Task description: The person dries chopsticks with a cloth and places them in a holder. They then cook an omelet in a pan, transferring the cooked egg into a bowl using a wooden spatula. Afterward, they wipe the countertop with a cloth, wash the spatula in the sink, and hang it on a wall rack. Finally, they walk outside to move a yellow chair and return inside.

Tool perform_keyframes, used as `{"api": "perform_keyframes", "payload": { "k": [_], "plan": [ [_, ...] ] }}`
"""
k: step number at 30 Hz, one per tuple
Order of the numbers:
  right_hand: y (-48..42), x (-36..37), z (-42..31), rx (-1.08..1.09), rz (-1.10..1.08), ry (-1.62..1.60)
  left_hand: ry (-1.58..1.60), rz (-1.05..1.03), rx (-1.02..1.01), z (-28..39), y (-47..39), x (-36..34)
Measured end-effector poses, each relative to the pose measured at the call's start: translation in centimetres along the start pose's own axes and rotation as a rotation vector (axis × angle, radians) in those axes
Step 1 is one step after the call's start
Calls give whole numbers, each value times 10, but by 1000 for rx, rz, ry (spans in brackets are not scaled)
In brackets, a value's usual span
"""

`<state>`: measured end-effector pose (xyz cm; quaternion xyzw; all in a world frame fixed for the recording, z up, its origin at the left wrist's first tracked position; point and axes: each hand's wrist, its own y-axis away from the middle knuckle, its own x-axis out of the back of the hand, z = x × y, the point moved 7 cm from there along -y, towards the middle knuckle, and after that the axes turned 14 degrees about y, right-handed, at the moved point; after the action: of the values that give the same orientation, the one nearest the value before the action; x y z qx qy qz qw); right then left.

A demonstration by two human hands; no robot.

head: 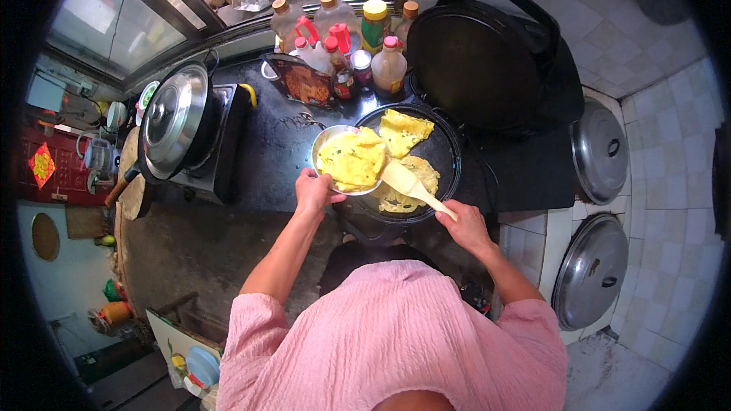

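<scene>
My left hand (pixel 314 191) grips the rim of a white bowl (pixel 316 151), which is tilted over the left side of a round black electric griddle pan (pixel 454 142). Folded yellow egg pancake (pixel 351 160) with green flecks fills the bowl. My right hand (pixel 465 225) holds a wooden spatula (pixel 408 184) by its handle; the blade lies at the bowl's right edge, over the pan. Two more pieces of egg pancake lie in the pan, a folded one (pixel 402 131) at the back and a flatter one (pixel 420 174) nearer me, partly behind the spatula.
The griddle's black lid (pixel 474 68) stands raised behind right. Several bottles and jars, one a yellow-capped jar (pixel 375 25), stand behind the pan near a printed packet (pixel 302 80). At left, a glass-lidded wok (pixel 174 120) sits on a stove (pixel 225 142). Metal-lidded pots (pixel 594 274) are at right.
</scene>
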<state>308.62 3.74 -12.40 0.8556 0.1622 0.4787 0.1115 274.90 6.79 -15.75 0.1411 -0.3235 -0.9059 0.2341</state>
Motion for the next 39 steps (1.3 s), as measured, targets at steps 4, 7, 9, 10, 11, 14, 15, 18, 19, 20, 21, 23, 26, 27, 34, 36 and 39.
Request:
{"api": "perform_keyframes", "payload": {
  "k": [4, 7, 9, 10, 11, 14, 15, 18, 19, 20, 21, 23, 26, 27, 34, 36, 39],
  "plan": [
    [-5, -4, 1, -27, -53, -104, 13, 21, -16, 4, 4, -5],
    [-24, -25, 12, -24, -71, -236, -81, 30, -49, 9, 7, -11],
    [-34, -31, 12, -64, -128, -365, -97, 37, -45, 8, 7, -13],
    [-37, -29, 11, -89, -144, -404, -105, 42, -43, 7, 6, -12],
    [-39, -26, 9, -113, -161, -443, -103, 36, -25, 3, 4, -10],
    [-54, -20, 17, -127, -91, -422, -85, 7, 37, -8, 0, -9],
    [-58, -15, 18, -116, -49, -390, -64, -1, 54, -8, 3, -12],
    [-51, 5, 21, -72, 51, -283, 16, -26, 106, -11, 10, -18],
    [-45, 11, 21, -58, 80, -276, 48, -33, 125, -13, 12, -18],
    [-40, 15, 22, -26, 98, -265, 63, -30, 135, -14, 13, -17],
    [-35, 14, 26, -36, 36, -257, 77, -29, 144, -15, 13, -18],
    [-24, 11, 35, -56, -89, -240, 73, -27, 130, -15, 11, -18],
    [-19, -12, 45, -74, -251, -390, 9, -31, 81, -14, 8, -20],
    [-19, -16, 39, -63, -295, -428, -13, -32, 72, -12, 7, -21],
    [-24, -21, 18, -254, -333, -725, -175, -52, 24, 6, 3, -34],
    [-29, -23, 23, -271, -291, -741, -188, -61, 38, 8, 7, -40],
    [-29, -15, 32, -265, -196, -663, -140, -85, 84, 7, 12, -38]
  ]
}}
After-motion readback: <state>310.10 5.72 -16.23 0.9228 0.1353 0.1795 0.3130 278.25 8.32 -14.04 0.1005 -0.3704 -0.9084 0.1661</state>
